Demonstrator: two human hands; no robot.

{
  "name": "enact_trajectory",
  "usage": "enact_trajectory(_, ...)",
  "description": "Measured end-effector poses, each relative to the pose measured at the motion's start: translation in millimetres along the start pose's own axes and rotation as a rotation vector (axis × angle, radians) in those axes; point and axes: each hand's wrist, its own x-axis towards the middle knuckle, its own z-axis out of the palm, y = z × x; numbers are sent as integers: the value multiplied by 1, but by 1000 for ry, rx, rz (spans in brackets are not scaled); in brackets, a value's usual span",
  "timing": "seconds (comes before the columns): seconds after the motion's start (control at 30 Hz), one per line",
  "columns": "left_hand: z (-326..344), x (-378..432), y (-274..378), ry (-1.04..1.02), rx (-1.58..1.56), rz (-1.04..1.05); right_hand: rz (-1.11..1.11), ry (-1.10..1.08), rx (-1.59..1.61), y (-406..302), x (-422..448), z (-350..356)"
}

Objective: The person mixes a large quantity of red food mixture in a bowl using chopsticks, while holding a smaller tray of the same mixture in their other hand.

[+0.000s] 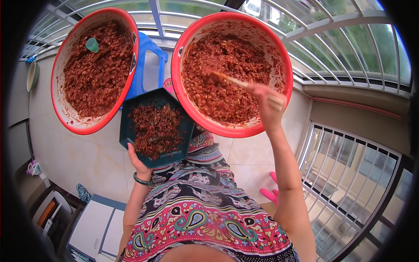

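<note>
My left hand (138, 161) grips the near-left rim of a dark green hexagonal tray (128, 131). A loose heap of dark red, crumbly bits (157, 127) lies in it. With my right hand (266, 101) I hold a pale wooden stick-like utensil (234, 80), slightly blurred; whether it is one piece or a pair of chopsticks I cannot tell. Its far end reaches into a chunky red mash with pale beans or nuts (226, 98). That mash fills much of a red-rimmed basin (229, 132) with a white inside, smeared with red.
A second red-rimmed basin (95, 130) of similar mash stands left, with a small green cup (92, 45) in it. A blue plastic stool (154, 52) is beside it. White railings (327, 42) border the far side. Behind me are a white cabinet (91, 226) and pink slippers (269, 195).
</note>
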Motion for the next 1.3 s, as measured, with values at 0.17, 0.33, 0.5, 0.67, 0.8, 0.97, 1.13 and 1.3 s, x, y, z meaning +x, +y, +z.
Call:
enact_trajectory(0.17, 0, 0, 0, -22, -25, -6, -404, -266, -413, -29, -36, 2)
enact_trajectory(0.33, -1, 1, 0, -41, -39, -9, -153, -119, -329, -61, -29, -16)
enact_trajectory(0.5, -2, 0, 0, -78, -54, -3, 93, 264, -355, -63, 33, -36)
enact_trajectory(0.67, -2, 3, -2, -91, -65, -5, 71, 29, -455, -8, 72, -28)
enact_trajectory(0.8, -7, 3, -3, -58, -72, -13, 71, -69, -529, -2, 86, -20)
enact_trajectory(0.97, -5, 1, -1, -51, -67, -10, 383, -262, -367, -17, 91, -30)
enact_trajectory(1.13, 4, 0, 1, -57, -50, 2, 291, -274, -292, 1, 81, -29)
enact_trajectory(1.3, -2, 3, -2, -96, -29, 17, 260, -141, -443, -13, 80, -38)
